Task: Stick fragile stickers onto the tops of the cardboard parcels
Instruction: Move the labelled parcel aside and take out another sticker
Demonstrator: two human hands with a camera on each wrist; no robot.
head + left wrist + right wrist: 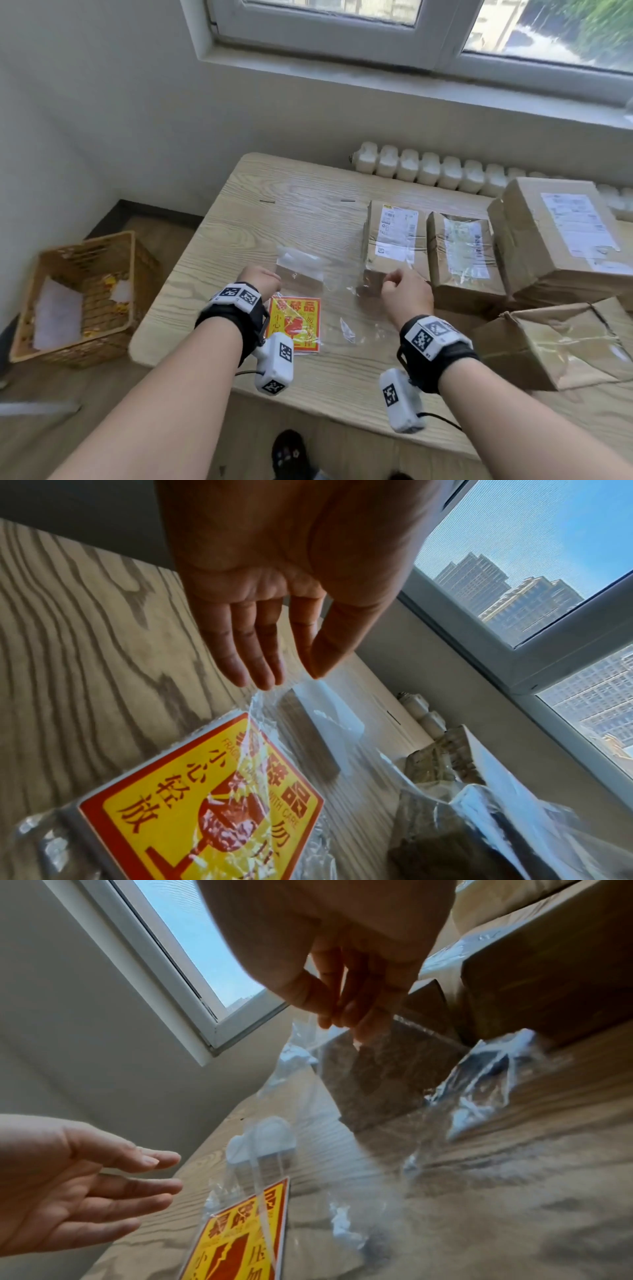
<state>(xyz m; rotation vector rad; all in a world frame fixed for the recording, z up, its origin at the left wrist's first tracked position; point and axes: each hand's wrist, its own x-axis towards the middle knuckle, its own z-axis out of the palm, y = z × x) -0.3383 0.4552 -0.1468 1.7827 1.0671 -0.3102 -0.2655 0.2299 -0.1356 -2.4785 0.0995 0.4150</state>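
A stack of red-and-yellow fragile stickers (295, 325) (205, 799) (240, 1240) lies on the wooden table (212, 308) near its front edge, partly under a crumpled clear plastic bag (342, 274) (260, 723) (342, 1123). My right hand (400, 284) (337, 1019) pinches the bag's edge between thumb and fingers, lifting it just in front of a small brown box (387, 1074). My left hand (262, 277) (291, 679) (173, 1172) hovers above the stickers with straight fingers, holding nothing. Cardboard parcels (394, 236) (459, 253) (561, 233) stand in a row to the right.
A crumpled cardboard parcel (561, 346) sits at the table's front right. A wicker basket (78, 291) with scraps stands on the floor to the left. A white radiator (428, 168) runs behind the table under the window. A foot shows below the front edge.
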